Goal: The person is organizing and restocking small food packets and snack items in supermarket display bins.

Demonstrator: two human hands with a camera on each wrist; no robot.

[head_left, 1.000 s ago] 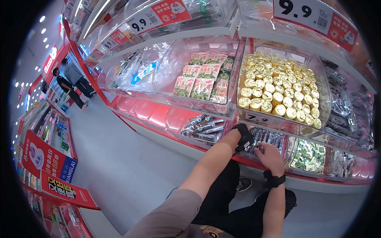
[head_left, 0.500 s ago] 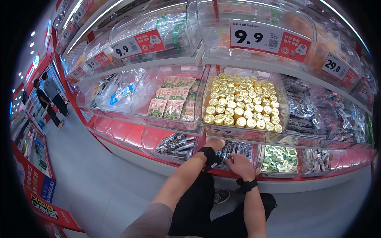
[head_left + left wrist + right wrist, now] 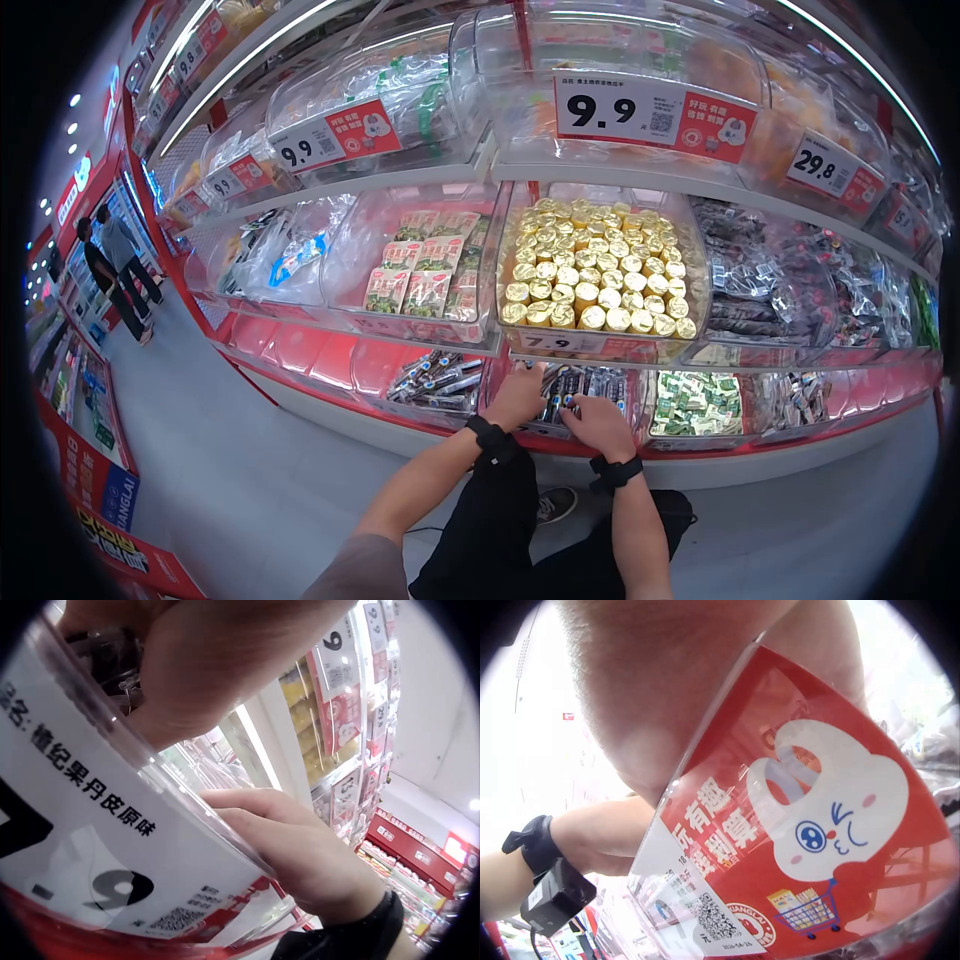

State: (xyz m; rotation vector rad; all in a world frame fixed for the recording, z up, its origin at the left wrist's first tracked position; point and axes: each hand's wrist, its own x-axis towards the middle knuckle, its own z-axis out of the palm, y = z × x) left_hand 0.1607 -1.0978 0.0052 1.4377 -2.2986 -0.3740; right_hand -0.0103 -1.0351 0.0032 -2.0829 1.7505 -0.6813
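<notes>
Both hands reach into a low clear bin (image 3: 150, 859) of dark-wrapped sticks (image 3: 598, 382). My left hand (image 3: 517, 397) is at the bin's left side, wrist over the front edge, its fingertips hidden. In the left wrist view, dark wrappers (image 3: 112, 664) lie beside that hand behind the bin wall. My right hand (image 3: 603, 428) bends over the front edge close to the sticks, thumb and index toward the left hand. I cannot tell whether either hand grips a stick. A price label reading 7.9 covers the bin's front.
Above stands a bin of gold-foil rolls (image 3: 590, 290); packets (image 3: 425, 270) fill the bin to its left. Green-and-white wrapped pieces (image 3: 695, 405) lie at the right, more sticks (image 3: 435, 380) at the left. A shelf edge overhangs the low bins. Two people (image 3: 115, 260) stand down the aisle.
The view has turned right and the shelves have shifted left in it. My left hand has drawn back toward the bin's front left, coming into sight. The right hand stays by the sticks.
</notes>
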